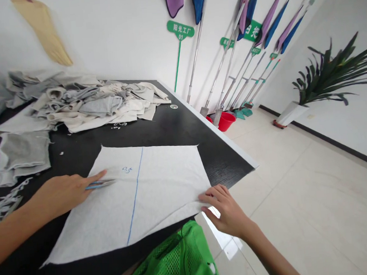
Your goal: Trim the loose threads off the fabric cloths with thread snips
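Note:
A white cloth (pixel 161 182) lies spread on the black table, crossed by a blue line, with "0.5" written in blue to the left of it. My left hand (pixel 64 193) rests over its left side, closed around small thread snips (pixel 99 184) with blue on the handle and pointed metal blades. The index finger stretches out above the blades. At the right edge, my right hand (pixel 221 204) pinches the cloth between thumb and fingers. A slight fold runs along the near edge beside that hand.
Grey and white cloths (pixel 93 102) are heaped at the back of the table (pixel 84 139). A folded grey cloth (pixel 24 155) and loose thread scraps (pixel 6 206) lie at left. Mops, a red bucket (pixel 226 121) and a potted plant (pixel 289 113) stand beyond the table's right edge.

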`<state>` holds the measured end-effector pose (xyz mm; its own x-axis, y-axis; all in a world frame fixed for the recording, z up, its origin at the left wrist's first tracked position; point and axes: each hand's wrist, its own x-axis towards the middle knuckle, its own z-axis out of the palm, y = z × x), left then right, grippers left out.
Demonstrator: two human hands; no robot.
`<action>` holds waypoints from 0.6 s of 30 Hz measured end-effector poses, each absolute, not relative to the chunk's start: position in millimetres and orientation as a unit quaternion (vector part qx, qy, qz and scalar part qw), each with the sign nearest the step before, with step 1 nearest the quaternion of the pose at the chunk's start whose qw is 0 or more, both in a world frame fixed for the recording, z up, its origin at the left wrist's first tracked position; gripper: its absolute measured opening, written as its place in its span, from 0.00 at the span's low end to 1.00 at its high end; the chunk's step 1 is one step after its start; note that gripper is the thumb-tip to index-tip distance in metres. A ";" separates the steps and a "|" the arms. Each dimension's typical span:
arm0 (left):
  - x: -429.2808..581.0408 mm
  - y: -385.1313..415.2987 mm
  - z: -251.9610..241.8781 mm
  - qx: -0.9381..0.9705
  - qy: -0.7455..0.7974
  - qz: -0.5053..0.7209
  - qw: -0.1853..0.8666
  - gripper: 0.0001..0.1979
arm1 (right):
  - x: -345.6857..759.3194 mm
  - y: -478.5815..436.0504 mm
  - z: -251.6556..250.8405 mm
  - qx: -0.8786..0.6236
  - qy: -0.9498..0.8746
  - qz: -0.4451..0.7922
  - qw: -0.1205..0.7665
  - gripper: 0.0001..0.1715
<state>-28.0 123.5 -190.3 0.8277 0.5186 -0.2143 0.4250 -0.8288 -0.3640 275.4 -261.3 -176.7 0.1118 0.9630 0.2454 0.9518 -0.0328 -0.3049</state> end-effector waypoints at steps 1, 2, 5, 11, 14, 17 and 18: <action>-27.9 126.8 -190.4 -0.943 -0.252 0.148 0.162 0.27 | 271.6 -260.2 -177.4 -0.719 -0.660 0.023 0.214 0.14; -27.8 129.0 -190.6 -0.942 -0.253 0.142 0.169 0.26 | 268.2 -258.8 -178.7 -0.718 -0.656 0.033 0.229 0.14; -27.5 128.6 -191.4 -0.939 -0.257 0.138 0.180 0.26 | 261.9 -255.8 -184.8 -0.694 -0.661 0.065 0.278 0.12; -30.1 126.0 -191.8 -0.929 -0.289 0.146 0.180 0.28 | 254.0 -260.2 -181.0 -0.667 -0.668 0.113 0.310 0.14; -32.3 131.9 -192.0 -0.923 -0.307 0.153 0.173 0.27 | 248.4 -266.5 -165.9 -0.641 -0.698 0.173 0.267 0.14; -33.4 135.0 -193.7 -0.919 -0.318 0.158 0.172 0.28 | 246.2 -274.5 -156.7 -0.615 -0.726 0.212 0.221 0.17; -33.4 134.7 -194.2 -0.918 -0.319 0.159 0.175 0.28 | 246.9 -276.3 -156.3 -0.615 -0.729 0.205 0.220 0.17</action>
<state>-33.4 134.7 -194.2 0.7452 0.6420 -0.1804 0.5305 -0.7346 -0.4230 246.9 -276.3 -156.3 -0.1471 0.9867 0.0692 0.8065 0.1602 -0.5692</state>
